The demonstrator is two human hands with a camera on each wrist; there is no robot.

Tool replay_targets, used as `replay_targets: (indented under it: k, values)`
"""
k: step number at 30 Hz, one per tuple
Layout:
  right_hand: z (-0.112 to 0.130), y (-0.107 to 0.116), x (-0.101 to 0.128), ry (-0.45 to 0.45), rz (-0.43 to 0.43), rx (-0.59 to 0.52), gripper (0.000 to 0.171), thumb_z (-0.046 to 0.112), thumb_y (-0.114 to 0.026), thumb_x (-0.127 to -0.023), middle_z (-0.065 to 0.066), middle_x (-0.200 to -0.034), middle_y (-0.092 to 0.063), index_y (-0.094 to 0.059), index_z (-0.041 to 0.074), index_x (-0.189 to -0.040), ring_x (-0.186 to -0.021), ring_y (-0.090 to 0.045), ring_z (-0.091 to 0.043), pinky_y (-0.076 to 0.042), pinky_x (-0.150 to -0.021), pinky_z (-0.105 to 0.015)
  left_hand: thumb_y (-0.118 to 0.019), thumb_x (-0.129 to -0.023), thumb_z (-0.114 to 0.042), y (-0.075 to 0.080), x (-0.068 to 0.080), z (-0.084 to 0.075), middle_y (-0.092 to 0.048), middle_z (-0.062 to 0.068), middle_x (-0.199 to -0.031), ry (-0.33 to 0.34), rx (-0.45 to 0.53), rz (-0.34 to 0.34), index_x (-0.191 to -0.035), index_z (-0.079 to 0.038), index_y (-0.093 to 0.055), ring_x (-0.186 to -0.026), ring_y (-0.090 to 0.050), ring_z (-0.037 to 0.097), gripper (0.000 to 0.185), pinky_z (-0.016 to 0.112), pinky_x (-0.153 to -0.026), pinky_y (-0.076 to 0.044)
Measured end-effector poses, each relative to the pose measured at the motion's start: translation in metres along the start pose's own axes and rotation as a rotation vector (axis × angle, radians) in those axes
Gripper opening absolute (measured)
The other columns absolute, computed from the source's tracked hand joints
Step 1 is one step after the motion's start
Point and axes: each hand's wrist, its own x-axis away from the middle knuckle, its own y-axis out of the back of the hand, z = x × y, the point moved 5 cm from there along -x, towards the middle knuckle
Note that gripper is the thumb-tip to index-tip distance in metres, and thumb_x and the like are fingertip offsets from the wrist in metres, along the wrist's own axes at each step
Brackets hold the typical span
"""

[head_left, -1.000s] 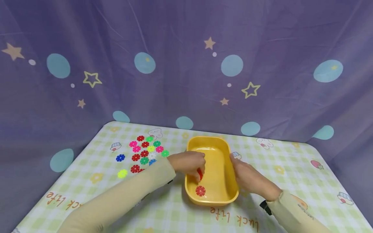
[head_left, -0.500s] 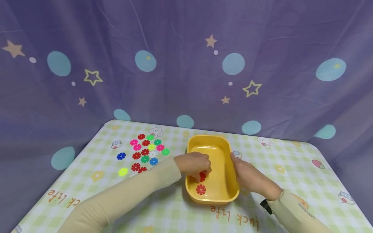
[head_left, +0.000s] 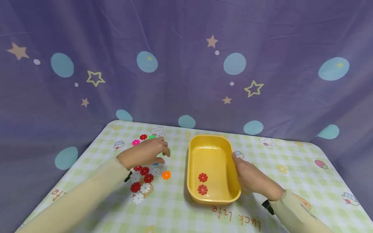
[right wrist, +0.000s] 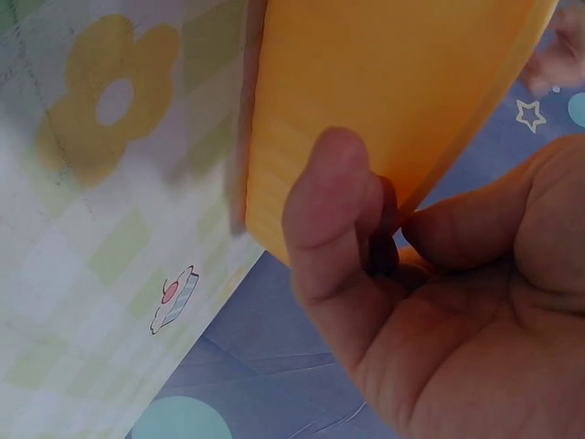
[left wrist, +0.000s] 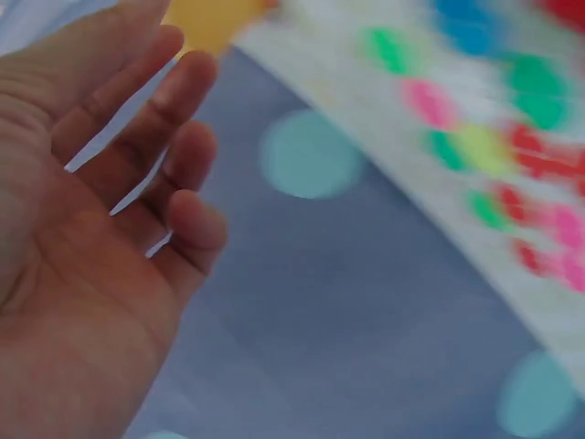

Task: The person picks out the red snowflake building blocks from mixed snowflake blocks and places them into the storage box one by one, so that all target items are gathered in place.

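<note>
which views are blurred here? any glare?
Head view: sharp and evenly lit, soft sheen inside the yellow tray, corners bowed by the wide lens. Left wrist view: heavy motion blur, colored pieces smeared, left hand softer but readable. Right wrist view: tablecloth blurred, right hand close and soft.

left hand [head_left: 144,153] leaves yellow tray [head_left: 213,198], now over loose discs [head_left: 142,179] mid-left | second red disc [head_left: 202,177] lies in tray | fingers empty

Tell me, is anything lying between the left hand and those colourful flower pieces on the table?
Nothing visible does. The left hand hovers open right over the flower pieces, fingers spread and holding nothing. The yellow tray sits off to the side, gripped at its rim by the right hand.
</note>
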Motion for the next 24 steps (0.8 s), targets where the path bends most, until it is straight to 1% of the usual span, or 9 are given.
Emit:
replay_targets:
  k: [2,4,6,8,10,13,19,21,24]
  values:
    - [-0.001,0.001,0.001,-0.008,-0.002,0.002,0.054,0.004,-0.047,-0.096,-0.029,-0.137,-0.041,-0.023,-0.016,-0.14,-0.123,-0.044,-0.04,-0.035,-0.098,-0.052,-0.081,-0.075,-0.019,-0.013,0.019,0.013,-0.061,-0.007,-0.086,0.074,0.062,0.054,-0.095,-0.015,-0.073,-0.083,-0.052,0.015,0.023,0.03,-0.073,-0.047]
    - [-0.002,0.001,0.001,-0.022,0.001,-0.002,0.054,0.004,-0.047,-0.096,-0.029,-0.137,-0.041,-0.023,-0.016,-0.14,-0.123,-0.044,-0.04,-0.035,-0.098,-0.052,-0.082,-0.074,-0.018,-0.028,0.036,0.022,-0.061,-0.008,-0.087,0.125,0.123,0.082,-0.094,-0.015,-0.072,-0.084,-0.053,0.015,0.023,0.03,-0.074,-0.047]
    - [-0.002,0.0,0.001,-0.028,0.003,-0.003,0.054,0.004,-0.048,-0.096,-0.03,-0.136,-0.042,-0.024,-0.016,-0.141,-0.122,-0.045,-0.04,-0.036,-0.098,-0.052,-0.082,-0.074,-0.019,-0.043,0.049,0.027,-0.059,-0.009,-0.088,0.154,0.179,0.107,-0.095,-0.016,-0.071,-0.084,-0.052,0.013,0.023,0.028,-0.07,-0.047]
    - [-0.002,-0.001,0.001,-0.03,0.001,0.001,0.054,0.004,-0.048,-0.096,-0.03,-0.135,-0.043,-0.024,-0.016,-0.141,-0.12,-0.047,-0.04,-0.037,-0.097,-0.052,-0.081,-0.075,-0.02,-0.054,0.058,0.028,-0.055,-0.011,-0.088,0.156,0.207,0.11,-0.095,-0.018,-0.069,-0.083,-0.05,0.011,0.023,0.026,-0.07,-0.046]
    - [-0.002,-0.001,0.001,-0.024,-0.003,0.007,0.054,0.003,-0.048,-0.095,-0.031,-0.134,-0.044,-0.024,-0.016,-0.14,-0.118,-0.048,-0.041,-0.038,-0.096,-0.052,-0.08,-0.076,-0.02,-0.061,0.062,0.028,-0.052,-0.011,-0.087,0.148,0.223,0.102,-0.094,-0.02,-0.067,-0.081,-0.048,0.011,0.023,0.025,-0.069,-0.045]
    - [-0.003,-0.002,0.001,-0.018,-0.011,0.002,0.055,0.002,-0.049,-0.094,-0.03,-0.134,-0.043,-0.024,-0.016,-0.14,-0.119,-0.047,-0.04,-0.037,-0.097,-0.052,-0.08,-0.076,-0.021,-0.064,0.064,0.027,-0.05,-0.011,-0.086,0.142,0.222,0.083,-0.093,-0.021,-0.064,-0.079,-0.046,0.01,0.023,0.025,-0.068,-0.044]
    - [-0.004,-0.003,0.002,-0.012,-0.018,-0.024,0.056,0.0,-0.051,-0.093,-0.03,-0.135,-0.043,-0.026,-0.017,-0.139,-0.12,-0.047,-0.04,-0.038,-0.097,-0.051,-0.078,-0.078,-0.016,-0.064,0.064,0.027,-0.052,-0.012,-0.088,0.143,0.236,0.094,-0.093,-0.021,-0.065,-0.08,-0.048,0.009,0.021,0.026,-0.07,-0.046]
    - [-0.004,-0.003,0.002,-0.015,-0.021,-0.027,0.056,0.002,-0.052,-0.094,-0.03,-0.135,-0.044,-0.025,-0.016,-0.14,-0.12,-0.047,-0.039,-0.038,-0.097,-0.05,-0.077,-0.079,-0.013,-0.064,0.066,0.027,-0.053,-0.012,-0.09,0.13,0.233,0.093,-0.094,-0.021,-0.066,-0.081,-0.05,0.009,0.021,0.026,-0.071,-0.047]
    - [-0.004,-0.002,0.002,-0.009,-0.027,-0.021,0.056,0.005,-0.052,-0.095,-0.029,-0.134,-0.044,-0.025,-0.016,-0.14,-0.119,-0.048,-0.039,-0.038,-0.097,-0.05,-0.077,-0.079,-0.011,-0.064,0.067,0.028,-0.053,-0.012,-0.09,0.133,0.235,0.094,-0.093,-0.022,-0.066,-0.08,-0.051,0.01,0.021,0.025,-0.07,-0.047]
